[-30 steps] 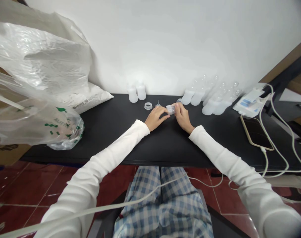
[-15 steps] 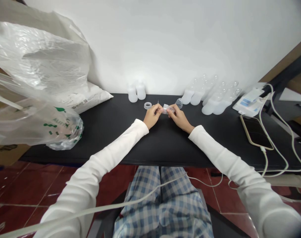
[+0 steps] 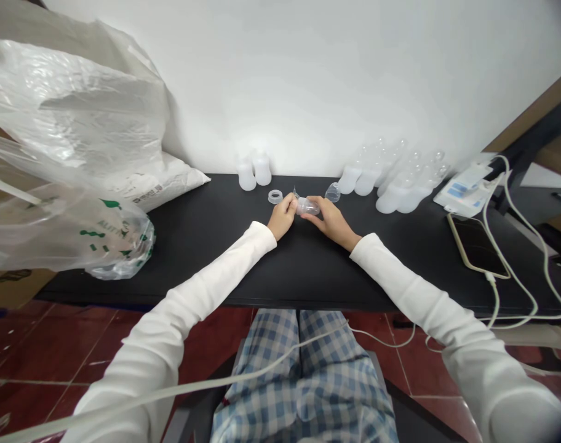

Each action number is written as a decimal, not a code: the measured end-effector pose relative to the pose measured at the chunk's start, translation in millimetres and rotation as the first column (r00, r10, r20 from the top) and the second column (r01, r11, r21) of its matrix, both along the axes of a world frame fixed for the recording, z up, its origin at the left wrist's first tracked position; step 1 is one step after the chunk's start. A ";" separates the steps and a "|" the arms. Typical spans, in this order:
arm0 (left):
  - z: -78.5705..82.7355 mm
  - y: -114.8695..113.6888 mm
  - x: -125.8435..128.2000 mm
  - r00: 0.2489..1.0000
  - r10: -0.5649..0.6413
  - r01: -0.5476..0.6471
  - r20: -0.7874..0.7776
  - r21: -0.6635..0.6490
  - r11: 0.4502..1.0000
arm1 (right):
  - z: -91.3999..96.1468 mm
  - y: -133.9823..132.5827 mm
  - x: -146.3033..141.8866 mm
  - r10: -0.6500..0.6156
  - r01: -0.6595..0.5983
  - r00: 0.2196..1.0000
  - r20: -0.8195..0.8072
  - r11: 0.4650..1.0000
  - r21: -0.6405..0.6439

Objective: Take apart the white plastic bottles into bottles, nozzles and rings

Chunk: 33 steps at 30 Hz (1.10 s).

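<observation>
A small clear plastic bottle part point(image 3: 307, 207) lies sideways between my two hands over the black table point(image 3: 216, 240). My left hand point(image 3: 283, 216) pinches its left end with curled fingers. My right hand point(image 3: 329, 216) wraps around its right side. A translucent ring point(image 3: 275, 196) lies just left of my left hand, and a clear cap point(image 3: 333, 192) rests just beyond my right hand.
Two small white bottles point(image 3: 254, 171) stand by the wall. Several translucent bottles point(image 3: 391, 178) lie in a row at the right. A phone point(image 3: 478, 248) on a cable and a white device point(image 3: 462, 184) are further right. Large plastic bags point(image 3: 72, 166) crowd the left end.
Both hands have shifted a little left with the clear part. The part has turned to lie sideways, and the clear cap behind my right hand is now uncovered.
</observation>
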<state>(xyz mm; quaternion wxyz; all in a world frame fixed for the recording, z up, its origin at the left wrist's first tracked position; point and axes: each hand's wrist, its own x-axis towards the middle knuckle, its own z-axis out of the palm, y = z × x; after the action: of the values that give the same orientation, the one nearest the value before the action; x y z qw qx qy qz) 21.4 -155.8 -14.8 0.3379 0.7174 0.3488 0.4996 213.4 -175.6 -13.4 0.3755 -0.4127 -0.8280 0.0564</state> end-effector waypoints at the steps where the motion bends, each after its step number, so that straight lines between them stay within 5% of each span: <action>1: -0.7 0.7 -0.2 1.000 0.003 -0.003 0.004 -0.010 1.000 | 0.1 -0.2 0.3 0.002 -0.002 1.000 0.015 1.000 0.018; 6: -0.8 1.9 -0.5 1.000 0.020 -0.020 0.002 -0.023 1.000 | 4.1 -4.3 -1.9 -0.028 0.027 0.999 0.023 0.999 0.027; 11: 3.9 -1.5 2.1 0.999 -0.031 0.031 0.037 0.011 0.999 | 9.6 -6.5 -4.7 -0.127 0.117 0.982 -0.138 0.990 -0.074; 16: 8.0 -8.8 4.7 0.989 -0.044 0.070 -0.141 0.181 0.981 | 17.3 -8.6 -4.2 -0.191 0.102 0.909 -0.370 0.964 -0.248; 24: 7.5 -10.0 2.8 0.937 -0.028 0.161 -0.348 0.361 0.919 | 20.0 -7.6 -2.3 -0.245 0.108 0.888 -0.389 0.934 -0.341; 33: 10.2 -13.9 4.8 0.980 -0.028 0.083 -0.197 0.279 0.957 | 20.5 -6.8 -1.7 -0.260 0.118 0.893 -0.367 0.923 -0.366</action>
<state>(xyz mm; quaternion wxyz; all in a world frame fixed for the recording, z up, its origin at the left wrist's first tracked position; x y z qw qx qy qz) 26.2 -169.7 -4.6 0.2097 0.8128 0.2832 0.4639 211.6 -182.5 7.1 0.4683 -0.5288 -0.6646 0.2437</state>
